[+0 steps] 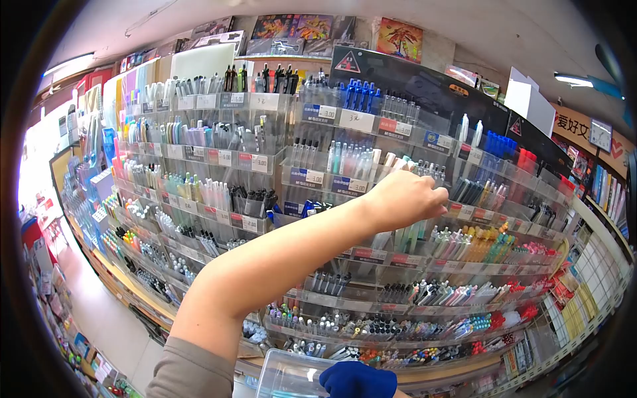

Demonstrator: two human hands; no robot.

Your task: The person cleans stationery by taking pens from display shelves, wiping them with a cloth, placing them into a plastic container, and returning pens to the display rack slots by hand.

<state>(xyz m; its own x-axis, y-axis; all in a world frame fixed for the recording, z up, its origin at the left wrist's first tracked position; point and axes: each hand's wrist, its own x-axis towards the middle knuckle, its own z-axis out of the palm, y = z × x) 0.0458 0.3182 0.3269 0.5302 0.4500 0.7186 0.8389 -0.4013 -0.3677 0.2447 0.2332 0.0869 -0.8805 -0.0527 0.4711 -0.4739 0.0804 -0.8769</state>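
My left hand (410,199), bare, reaches across in front of the pen rack with its fingers curled closed. Anything inside those fingers is hidden. Just behind it stand white and pale pens (391,161) in a clear tier, with clear-barrelled pens (430,171) beside them. At the bottom, my right hand (358,379) wears a dark blue glove or cover and grips a clear plastic box (282,371) by its right side. Much of the box is cut off by the lower edge.
A stepped acrylic rack (318,176) with price tags holds many pens in rows. Blue pens (360,94) fill an upper tier. Wire mesh (590,245) stands at right. On the left, a tiled aisle (109,305) runs past more goods.
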